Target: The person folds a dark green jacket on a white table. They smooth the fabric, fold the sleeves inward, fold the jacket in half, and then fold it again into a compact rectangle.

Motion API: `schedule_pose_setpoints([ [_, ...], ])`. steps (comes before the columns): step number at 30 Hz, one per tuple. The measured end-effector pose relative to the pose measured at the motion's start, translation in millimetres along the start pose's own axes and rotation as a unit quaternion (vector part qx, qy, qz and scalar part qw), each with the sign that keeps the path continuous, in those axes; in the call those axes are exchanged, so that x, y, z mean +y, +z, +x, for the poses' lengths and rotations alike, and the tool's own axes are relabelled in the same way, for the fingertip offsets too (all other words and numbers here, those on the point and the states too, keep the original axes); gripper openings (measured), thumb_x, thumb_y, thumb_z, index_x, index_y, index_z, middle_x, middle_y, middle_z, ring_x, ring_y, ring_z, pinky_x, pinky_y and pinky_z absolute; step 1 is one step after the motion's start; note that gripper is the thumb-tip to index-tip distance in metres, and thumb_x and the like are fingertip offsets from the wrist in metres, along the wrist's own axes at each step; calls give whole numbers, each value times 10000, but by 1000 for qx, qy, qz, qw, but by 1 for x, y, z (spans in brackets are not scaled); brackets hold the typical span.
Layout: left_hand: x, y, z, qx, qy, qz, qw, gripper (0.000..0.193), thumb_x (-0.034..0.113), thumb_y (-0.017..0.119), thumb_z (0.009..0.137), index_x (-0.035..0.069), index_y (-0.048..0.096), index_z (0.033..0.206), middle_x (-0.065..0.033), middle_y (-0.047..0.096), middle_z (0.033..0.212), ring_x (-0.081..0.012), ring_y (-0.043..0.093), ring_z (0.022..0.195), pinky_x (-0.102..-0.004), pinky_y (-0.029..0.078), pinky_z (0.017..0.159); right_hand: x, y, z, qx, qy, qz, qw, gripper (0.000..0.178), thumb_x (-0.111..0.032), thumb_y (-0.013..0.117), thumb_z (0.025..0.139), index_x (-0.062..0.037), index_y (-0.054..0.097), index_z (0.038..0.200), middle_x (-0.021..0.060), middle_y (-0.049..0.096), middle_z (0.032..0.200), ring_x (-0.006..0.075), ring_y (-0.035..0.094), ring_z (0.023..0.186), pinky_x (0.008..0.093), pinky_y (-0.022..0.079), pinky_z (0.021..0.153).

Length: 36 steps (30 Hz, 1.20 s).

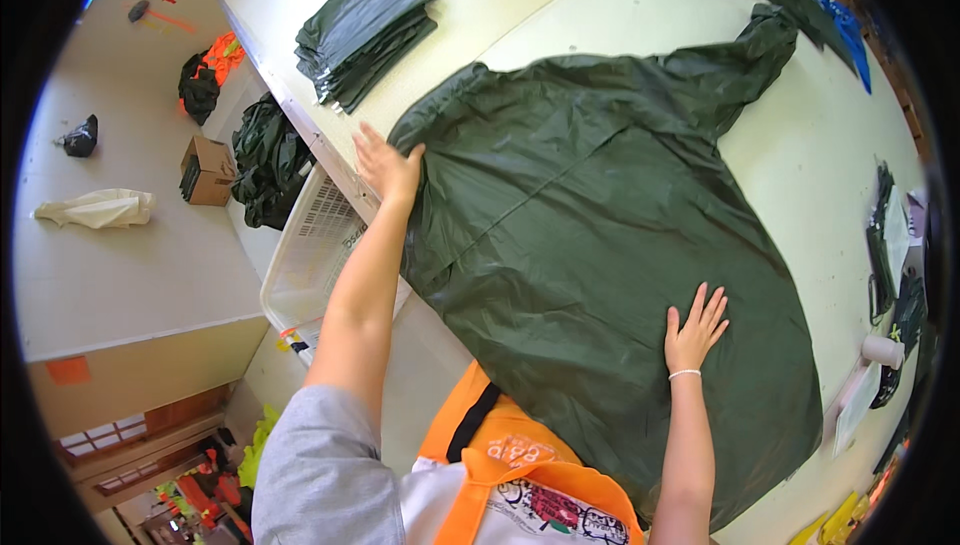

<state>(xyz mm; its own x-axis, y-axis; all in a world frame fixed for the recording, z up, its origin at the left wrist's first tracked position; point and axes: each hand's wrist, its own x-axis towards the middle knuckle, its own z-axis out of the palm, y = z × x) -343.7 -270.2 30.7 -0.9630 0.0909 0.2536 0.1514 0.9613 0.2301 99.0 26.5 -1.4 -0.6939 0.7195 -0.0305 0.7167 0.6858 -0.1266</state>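
A dark green, shiny garment [590,215], apparently a rain jacket, lies spread over the pale table, a bunched sleeve reaching to the upper right. A fold or seam line runs slantwise across it. Its lower part drapes toward my body. My left hand [388,170] is at its left edge, fingers stretched out over the table's border and thumb touching the fabric. Flat on the garment's right half rests my right hand [694,333], fingers spread, a white band around the wrist. Neither hand grips anything.
Folded dark green garments [365,30] form a stack at the table's far left. Beyond the left edge are a white plastic basket [300,255], a dark green heap [265,165] and a cardboard box [208,171]. A white roll [882,350] lies among items on the right.
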Motion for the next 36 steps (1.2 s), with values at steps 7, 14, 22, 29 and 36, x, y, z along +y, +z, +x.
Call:
schedule_pose_setpoints([
  [7,14,40,34,-75,344,69,934,685,596,454,880,237,336,1452,-54,214,1547,-287,168,1425,-525,68,1121,-11,1,60,39,-49,-19,998,693,-413,521,895,-145,263,1480,136,163,1551,332,147,1424,530,115,1119],
  [14,57,97,118,-25,359,46,932,713,645,411,877,246,315,1459,-45,216,1547,-288,159,1426,-534,50,1122,-10,7,176,84,-70,-20,994,617,-433,471,935,-208,278,1476,84,193,1550,278,177,1423,508,124,1128],
  [22,42,32,80,-45,344,39,937,667,523,516,879,168,372,1425,-100,296,1506,-327,248,1387,-563,155,1098,-135,-29,130,23,-123,27,992,636,-365,506,916,-154,283,1473,151,195,1540,376,142,1420,577,105,1109],
  [29,-85,41,71,-147,261,-14,954,637,414,487,914,177,281,1468,-58,248,1535,-243,211,1420,-557,96,1119,-88,-6,-44,-19,78,51,995,727,-346,578,874,-84,254,1471,160,167,1545,337,146,1426,519,79,1133],
  [36,-46,31,63,-78,290,144,943,613,391,453,946,146,261,1473,-57,216,1546,-262,192,1424,-579,104,1111,-19,-53,-66,54,72,211,973,521,-153,612,847,-43,454,1331,192,444,1376,354,406,1282,446,302,1076],
])
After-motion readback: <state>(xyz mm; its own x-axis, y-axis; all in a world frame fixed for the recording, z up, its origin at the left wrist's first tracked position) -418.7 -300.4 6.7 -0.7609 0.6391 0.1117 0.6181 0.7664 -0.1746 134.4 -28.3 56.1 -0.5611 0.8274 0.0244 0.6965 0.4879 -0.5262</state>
